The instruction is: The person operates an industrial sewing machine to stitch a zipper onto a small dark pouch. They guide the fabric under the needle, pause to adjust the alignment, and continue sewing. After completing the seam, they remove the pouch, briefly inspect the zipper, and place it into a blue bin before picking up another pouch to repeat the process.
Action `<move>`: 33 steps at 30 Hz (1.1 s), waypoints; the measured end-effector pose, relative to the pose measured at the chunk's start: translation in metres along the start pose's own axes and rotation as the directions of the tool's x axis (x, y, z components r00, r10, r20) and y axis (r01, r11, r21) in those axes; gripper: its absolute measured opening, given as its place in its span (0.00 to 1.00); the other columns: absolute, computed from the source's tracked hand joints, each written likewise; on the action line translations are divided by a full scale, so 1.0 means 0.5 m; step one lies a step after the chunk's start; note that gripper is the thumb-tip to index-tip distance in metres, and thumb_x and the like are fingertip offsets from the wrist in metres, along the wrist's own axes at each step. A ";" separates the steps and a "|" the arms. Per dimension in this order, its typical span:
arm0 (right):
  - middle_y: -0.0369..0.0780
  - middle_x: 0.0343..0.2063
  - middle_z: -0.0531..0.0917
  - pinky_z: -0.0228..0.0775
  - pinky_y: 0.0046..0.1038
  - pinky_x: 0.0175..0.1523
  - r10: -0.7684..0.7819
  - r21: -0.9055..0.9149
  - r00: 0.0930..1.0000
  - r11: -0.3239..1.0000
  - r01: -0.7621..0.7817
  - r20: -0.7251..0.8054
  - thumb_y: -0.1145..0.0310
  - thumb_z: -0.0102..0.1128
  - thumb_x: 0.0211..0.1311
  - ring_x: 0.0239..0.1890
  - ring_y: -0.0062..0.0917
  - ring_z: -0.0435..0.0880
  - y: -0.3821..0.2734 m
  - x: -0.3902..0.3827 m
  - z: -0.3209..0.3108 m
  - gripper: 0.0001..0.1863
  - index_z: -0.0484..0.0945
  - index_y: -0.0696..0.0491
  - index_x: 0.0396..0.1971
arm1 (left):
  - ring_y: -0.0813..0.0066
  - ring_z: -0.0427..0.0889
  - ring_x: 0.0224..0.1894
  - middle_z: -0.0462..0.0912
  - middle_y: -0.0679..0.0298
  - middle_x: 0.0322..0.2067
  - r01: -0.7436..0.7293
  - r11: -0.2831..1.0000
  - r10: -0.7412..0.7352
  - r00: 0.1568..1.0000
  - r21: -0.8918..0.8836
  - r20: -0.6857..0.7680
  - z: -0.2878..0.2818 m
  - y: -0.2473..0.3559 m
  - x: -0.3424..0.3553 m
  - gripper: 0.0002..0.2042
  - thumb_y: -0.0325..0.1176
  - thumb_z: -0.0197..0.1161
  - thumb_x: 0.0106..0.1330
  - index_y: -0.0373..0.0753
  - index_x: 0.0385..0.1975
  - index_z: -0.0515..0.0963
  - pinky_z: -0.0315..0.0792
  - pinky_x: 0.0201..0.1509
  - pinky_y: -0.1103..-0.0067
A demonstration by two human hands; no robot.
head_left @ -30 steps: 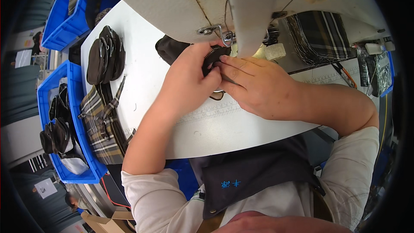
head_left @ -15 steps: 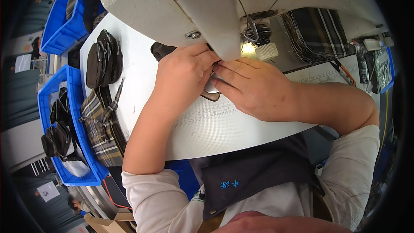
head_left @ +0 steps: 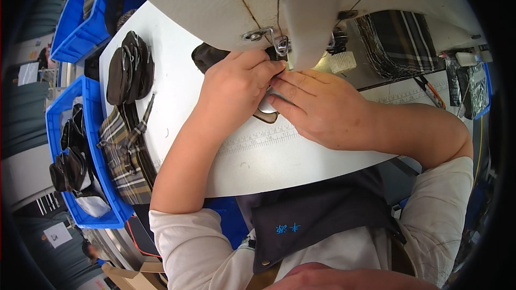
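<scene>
Under the head of a white sewing machine (head_left: pixel 226 5), my two hands meet at a dark brown fabric piece (head_left: pixel 207 57). My left hand (head_left: pixel 239 83) pinches its edge close to the needle area, which the machine head and my fingers mostly hide. From the other side, my right hand (head_left: pixel 322 104) presses its fingertips together on the same work. Between the hands, a curved tan-edged part (head_left: pixel 267 117) shows beside a shiny metal surface. Most of the piece lies covered by my fingers.
Several dark zippered pouches (head_left: pixel 130 70) stand on the white table (head_left: pixel 258 169) at left, near plaid fabric (head_left: pixel 121 156). A blue bin (head_left: pixel 115 217) holds more pouches. Back right are stacked plaid panels (head_left: pixel 400 43) and orange-handled snips (head_left: pixel 434 96). A ruler strip (head_left: pixel 258 139) crosses the table.
The view has shifted slightly, so the machine head sits farther right and higher. Both hands stay together on the fabric; my left fingers have edged a little to the right.
</scene>
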State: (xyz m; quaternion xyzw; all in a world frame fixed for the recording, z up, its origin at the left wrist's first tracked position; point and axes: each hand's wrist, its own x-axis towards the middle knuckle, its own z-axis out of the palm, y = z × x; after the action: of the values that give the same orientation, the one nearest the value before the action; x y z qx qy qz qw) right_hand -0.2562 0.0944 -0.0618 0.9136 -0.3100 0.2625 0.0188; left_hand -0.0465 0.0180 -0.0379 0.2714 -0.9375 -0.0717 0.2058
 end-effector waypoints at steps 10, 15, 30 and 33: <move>0.46 0.40 0.86 0.78 0.33 0.53 -0.021 -0.065 1.000 0.998 0.022 0.007 0.70 0.64 0.56 0.50 0.36 0.85 0.004 0.001 -0.001 0.15 0.84 0.62 0.42 | 0.59 0.86 0.45 0.88 0.66 0.47 0.008 0.997 -0.007 1.000 -0.071 0.009 0.001 0.000 -0.007 0.18 0.20 0.70 0.55 0.39 0.48 0.89 0.82 0.48 0.69; 0.45 0.39 0.86 0.80 0.33 0.50 -0.036 -0.087 0.999 0.996 0.034 -0.026 0.71 0.65 0.54 0.47 0.35 0.86 0.012 -0.004 -0.002 0.15 0.84 0.63 0.40 | 0.58 0.86 0.46 0.87 0.63 0.46 0.081 0.988 -0.079 0.997 -0.129 0.016 0.008 0.017 -0.006 0.17 0.20 0.69 0.58 0.37 0.49 0.88 0.82 0.49 0.67; 0.41 0.38 0.80 0.78 0.32 0.43 0.103 0.019 0.994 0.995 -0.102 -0.026 0.72 0.63 0.55 0.42 0.31 0.82 0.008 -0.003 -0.001 0.15 0.82 0.62 0.42 | 0.55 0.87 0.43 0.88 0.59 0.46 0.129 0.977 -0.136 0.990 -0.170 -0.027 0.008 0.020 -0.005 0.17 0.18 0.67 0.60 0.37 0.49 0.88 0.82 0.47 0.67; 0.40 0.38 0.80 0.77 0.32 0.42 0.042 -0.071 0.998 0.996 -0.045 -0.051 0.71 0.64 0.54 0.45 0.30 0.81 0.012 -0.004 0.004 0.15 0.85 0.61 0.41 | 0.55 0.86 0.45 0.88 0.60 0.47 0.130 0.977 -0.136 0.990 -0.167 -0.022 0.012 0.022 -0.006 0.17 0.18 0.67 0.60 0.37 0.49 0.88 0.82 0.48 0.67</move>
State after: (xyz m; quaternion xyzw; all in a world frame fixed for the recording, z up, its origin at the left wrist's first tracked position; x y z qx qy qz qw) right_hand -0.2600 0.0902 -0.0653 0.8985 -0.3386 0.2740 0.0538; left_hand -0.0520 0.0291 -0.0416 0.3166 -0.9045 -0.1584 0.2379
